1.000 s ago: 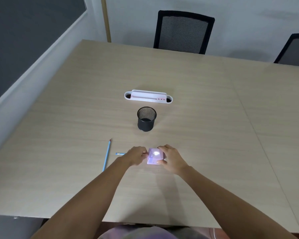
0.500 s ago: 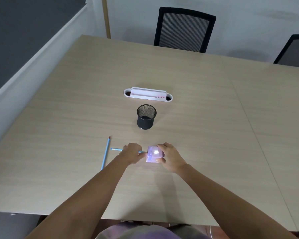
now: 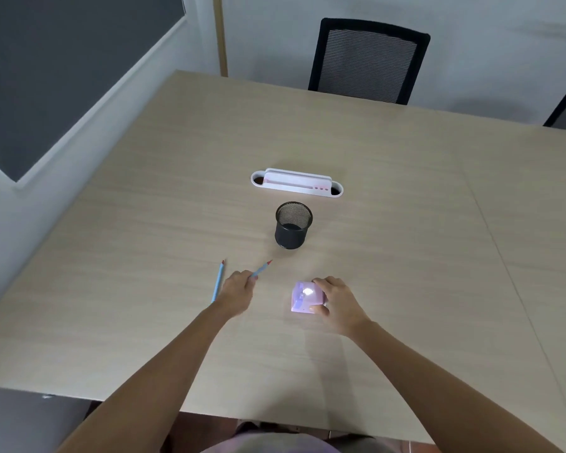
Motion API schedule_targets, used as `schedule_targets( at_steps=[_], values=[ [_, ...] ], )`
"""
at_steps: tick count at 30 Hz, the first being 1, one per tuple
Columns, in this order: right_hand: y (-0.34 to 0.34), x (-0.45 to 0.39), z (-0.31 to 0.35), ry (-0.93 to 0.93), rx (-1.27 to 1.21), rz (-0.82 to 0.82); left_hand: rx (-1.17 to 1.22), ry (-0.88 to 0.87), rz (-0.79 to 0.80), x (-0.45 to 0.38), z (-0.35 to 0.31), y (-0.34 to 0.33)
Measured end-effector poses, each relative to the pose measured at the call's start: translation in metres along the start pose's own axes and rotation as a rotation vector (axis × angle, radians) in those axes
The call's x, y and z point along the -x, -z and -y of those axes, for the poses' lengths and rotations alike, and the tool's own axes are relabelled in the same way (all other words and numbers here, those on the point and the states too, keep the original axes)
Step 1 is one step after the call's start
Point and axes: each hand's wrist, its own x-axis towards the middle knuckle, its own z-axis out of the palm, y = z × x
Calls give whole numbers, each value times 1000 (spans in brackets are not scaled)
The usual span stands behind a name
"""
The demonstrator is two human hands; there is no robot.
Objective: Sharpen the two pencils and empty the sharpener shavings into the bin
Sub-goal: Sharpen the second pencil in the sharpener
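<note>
My left hand (image 3: pixel 237 291) grips a light blue pencil (image 3: pixel 261 268) whose red tip points up and to the right, clear of the sharpener. A second blue pencil (image 3: pixel 218 282) lies on the table just left of that hand, tip away from me. My right hand (image 3: pixel 335 300) rests on a pale lilac box-shaped sharpener (image 3: pixel 303 297) that stands on the table and glares under the light. A black mesh bin (image 3: pixel 293 225) stands upright beyond both hands.
A white desk organiser (image 3: pixel 296 183) lies behind the bin. The wooden table (image 3: pixel 406 223) has a seam running on the right. Black office chairs (image 3: pixel 368 58) stand at the far edge. A wall and dark window are on the left.
My left hand has pulled the pencil out of the sharpener and swung it away to the left, tip now pointing toward the bin. My right hand stays on the sharpener.
</note>
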Motion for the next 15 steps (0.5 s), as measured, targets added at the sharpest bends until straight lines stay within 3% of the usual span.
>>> schedule_targets(
  at_steps=[4,7,15],
  values=[
    [-2,-1,-3,10,15,-18,243,158,-203,-5,28,18],
    [-3,-2,-4,23,29,-30,242,363,-378,-7,46,31],
    [-5,-2,-4,16,41,-39,234,509,-351,-12,63,45]
  ],
)
